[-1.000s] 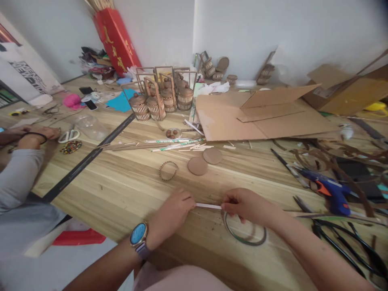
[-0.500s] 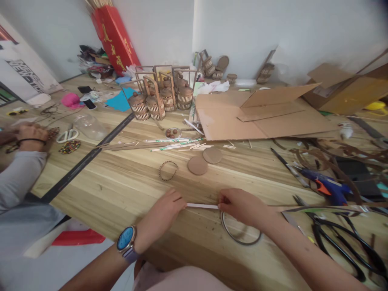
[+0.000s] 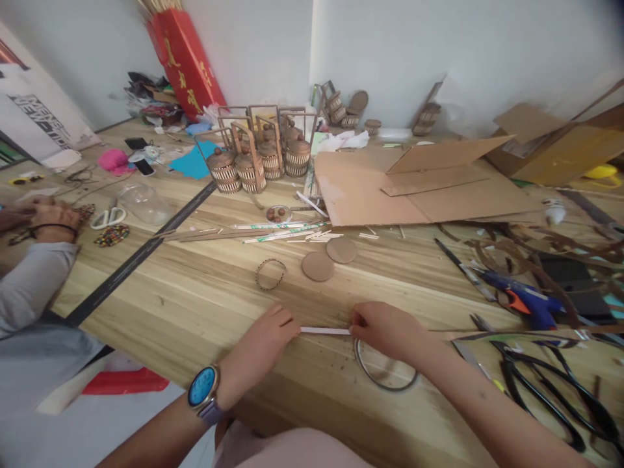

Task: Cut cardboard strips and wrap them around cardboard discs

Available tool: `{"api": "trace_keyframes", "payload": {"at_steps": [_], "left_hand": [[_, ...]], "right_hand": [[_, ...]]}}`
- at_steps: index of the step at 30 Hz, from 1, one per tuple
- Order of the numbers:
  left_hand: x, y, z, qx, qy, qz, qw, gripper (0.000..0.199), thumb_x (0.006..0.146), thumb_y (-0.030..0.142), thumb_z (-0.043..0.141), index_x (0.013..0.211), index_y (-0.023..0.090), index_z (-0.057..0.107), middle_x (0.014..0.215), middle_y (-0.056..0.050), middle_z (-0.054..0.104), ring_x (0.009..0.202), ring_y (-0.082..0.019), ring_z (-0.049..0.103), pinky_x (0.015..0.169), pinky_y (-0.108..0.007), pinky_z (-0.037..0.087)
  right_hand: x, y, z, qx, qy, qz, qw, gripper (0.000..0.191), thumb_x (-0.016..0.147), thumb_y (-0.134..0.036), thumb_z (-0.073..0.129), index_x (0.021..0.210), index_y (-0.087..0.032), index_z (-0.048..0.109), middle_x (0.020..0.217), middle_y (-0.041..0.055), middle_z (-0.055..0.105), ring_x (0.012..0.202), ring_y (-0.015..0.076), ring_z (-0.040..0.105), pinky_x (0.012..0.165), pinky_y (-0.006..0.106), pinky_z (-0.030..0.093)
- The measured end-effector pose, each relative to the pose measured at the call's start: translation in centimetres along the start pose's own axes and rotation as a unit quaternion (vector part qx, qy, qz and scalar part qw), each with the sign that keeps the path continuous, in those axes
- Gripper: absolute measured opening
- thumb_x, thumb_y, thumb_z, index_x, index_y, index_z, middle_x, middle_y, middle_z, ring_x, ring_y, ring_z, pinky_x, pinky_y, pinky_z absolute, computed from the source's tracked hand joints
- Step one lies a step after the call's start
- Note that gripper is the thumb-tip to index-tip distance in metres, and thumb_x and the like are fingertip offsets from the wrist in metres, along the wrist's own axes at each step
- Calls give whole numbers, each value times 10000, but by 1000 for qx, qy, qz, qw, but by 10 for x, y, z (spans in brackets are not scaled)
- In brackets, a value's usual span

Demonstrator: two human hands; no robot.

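A narrow pale strip (image 3: 325, 331) is stretched level between my two hands, low over the wooden table. My left hand (image 3: 270, 331), below a wrist with a smartwatch (image 3: 201, 386), pinches its left end. My right hand (image 3: 385, 330) pinches the right end, its fingertips partly hidden. Under the right hand lies a metal ring (image 3: 385, 385), its top covered by that hand. Beyond my hands are a thin dark beaded-looking hoop (image 3: 270, 274) and two brown cardboard discs (image 3: 318, 266). Several short pale sticks (image 3: 324, 236) lie farther back.
At right lie a blue hot glue gun (image 3: 529, 302), black-handled scissors (image 3: 541, 383) and tangled brown strips. Small lidded bamboo baskets (image 3: 251, 170) stand at the back beside flattened cardboard (image 3: 370, 188). At left, another person's hand (image 3: 51, 218) works near white-handled scissors (image 3: 110, 218).
My hands and the strip stay almost still. At far left, the other person's hands have shifted slightly, and a second hand shows more clearly.
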State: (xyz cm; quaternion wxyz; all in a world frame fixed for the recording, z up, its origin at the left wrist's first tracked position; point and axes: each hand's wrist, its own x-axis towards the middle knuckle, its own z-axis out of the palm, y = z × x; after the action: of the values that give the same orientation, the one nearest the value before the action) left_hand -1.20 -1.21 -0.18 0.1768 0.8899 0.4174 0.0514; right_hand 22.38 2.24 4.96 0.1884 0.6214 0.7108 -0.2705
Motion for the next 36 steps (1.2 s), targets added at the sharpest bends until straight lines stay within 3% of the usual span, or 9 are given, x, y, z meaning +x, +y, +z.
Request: {"api": "trace_keyframes", "payload": {"at_steps": [7,11,14,16,18,24,27,30,36], "left_hand": [[-3,12,12,133,68,15,989,207,936,47,482,986,112,673,1140,-137,638,1055,-267,557,915,-409,490],[9,35,21,142,73,106,981,329,992,124,421,1281,87,573,1316,-145,608,1237,-246,530,1053,-369,424],[17,45,32,128,50,148,979,549,1035,382,371,1464,40,380,1524,-189,419,1436,-270,346,1159,-387,296],[17,44,40,127,37,137,982,754,998,582,331,1494,15,321,1568,-217,328,1477,-305,264,1184,-425,237],[12,39,44,128,31,127,983,853,960,674,294,1515,26,286,1588,-212,284,1494,-306,219,1194,-437,204],[-6,27,35,142,8,73,987,795,974,648,294,1526,76,286,1593,-178,289,1496,-304,218,1192,-468,189],[-2,32,29,146,12,51,988,771,988,613,305,1510,46,310,1594,-193,274,1500,-319,198,1197,-472,172],[7,39,29,143,25,68,987,773,990,615,297,1512,44,310,1600,-192,255,1509,-300,173,1205,-441,158],[13,40,37,127,15,87,988,841,968,673,238,1523,44,288,1596,-190,258,1491,-298,240,1190,-435,194]], "right_hand": [[5,-3,0,-14,-4,7,1000,169,827,-233,573,883,-207,731,980,79,736,906,223,659,629,279,368],[5,-2,0,-12,-5,10,1000,169,830,-231,572,879,-197,730,964,82,740,897,219,664,629,277,357],[4,-1,0,-8,-6,6,1000,182,844,-229,551,857,-190,728,935,85,740,871,213,664,623,281,345],[5,0,-1,-4,-6,3,1000,179,845,-240,554,840,-188,725,918,84,738,849,206,660,611,278,335],[5,1,0,0,-3,2,1000,169,840,-246,564,832,-185,721,915,83,734,839,200,654,602,273,327],[9,0,4,18,4,-19,1000,164,829,-241,565,841,-191,721,884,66,732,805,185,642,597,269,324],[10,-3,4,21,7,-30,999,164,820,-224,571,852,-181,726,895,79,736,829,197,646,610,274,332],[10,-4,3,32,3,-36,999,175,821,-224,566,806,-170,731,864,100,737,818,213,655,621,279,353],[8,6,1,121,-50,-34,991,321,878,-207,446,653,-146,667,701,87,730,513,134,609,541,245,408]]}}
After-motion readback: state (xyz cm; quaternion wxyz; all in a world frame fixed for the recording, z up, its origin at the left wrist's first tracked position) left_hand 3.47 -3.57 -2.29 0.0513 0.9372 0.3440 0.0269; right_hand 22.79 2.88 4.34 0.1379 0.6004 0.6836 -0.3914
